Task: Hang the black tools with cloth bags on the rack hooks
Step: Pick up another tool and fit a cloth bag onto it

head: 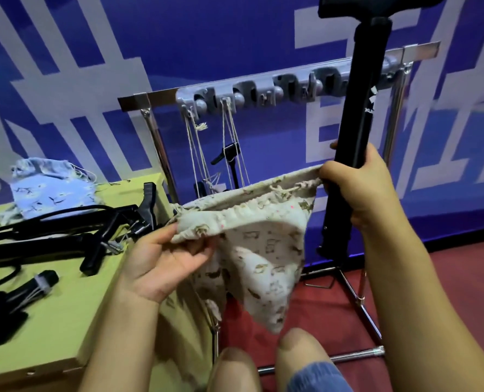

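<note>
A: Black tool [356,114] — long, rigid, probably top-heavy with the broad head up at the frame's top edge. Held upright in front of the rack [277,83], lower end hanging above the red floor beside the rack's foot.

B: Grip point?

A: Mid-shaft, as now. Right hand [359,188] wrapped round the shaft, fingers also pinching one edge of the cloth bag [263,250] mouth against it. Smooth shaft, so likely to slip in a loose grasp.

B: And the bag?

A: Soft, light, limp — no shape of its own. Hanging between the two hands, bottom corner drooping above the knees. Left hand [167,256] palm up, thumb and fingertips pinching the opposite hem, mouth pulled open (drawstring gathered near the right hand).

B: Arm pose?

A: Both forearms raised forward, right higher than left. Hooks at the rack's left end already strung with cords.
</note>
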`<state>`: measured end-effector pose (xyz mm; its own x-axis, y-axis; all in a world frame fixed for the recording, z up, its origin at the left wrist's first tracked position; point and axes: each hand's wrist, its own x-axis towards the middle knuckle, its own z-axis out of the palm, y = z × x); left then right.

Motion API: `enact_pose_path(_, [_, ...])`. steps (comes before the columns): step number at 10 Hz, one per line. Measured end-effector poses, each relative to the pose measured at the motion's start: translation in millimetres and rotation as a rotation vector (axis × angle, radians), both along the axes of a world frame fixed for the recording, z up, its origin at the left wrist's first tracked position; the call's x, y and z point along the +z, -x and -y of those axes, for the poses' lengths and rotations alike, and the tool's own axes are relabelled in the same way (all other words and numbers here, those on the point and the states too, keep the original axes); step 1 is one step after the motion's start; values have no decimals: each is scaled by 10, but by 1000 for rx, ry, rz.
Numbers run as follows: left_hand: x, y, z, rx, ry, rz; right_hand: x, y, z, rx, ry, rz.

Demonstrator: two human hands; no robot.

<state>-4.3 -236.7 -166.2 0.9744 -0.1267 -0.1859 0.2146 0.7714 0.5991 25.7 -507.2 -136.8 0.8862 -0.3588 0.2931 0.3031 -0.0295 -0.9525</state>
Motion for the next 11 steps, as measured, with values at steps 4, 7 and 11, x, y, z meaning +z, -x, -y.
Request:
enact_pose_path(4, [-161,-20,460,-191,-254,-95,321,126,-75,309,-573,142])
enact_pose_path(7, [-353,-18,709,-238,-319,-133,631,227,-137,625,-778,351])
enact_pose_path(11, [-211,14,619,4,-308,-106,130,98,-428,263,-490,311])
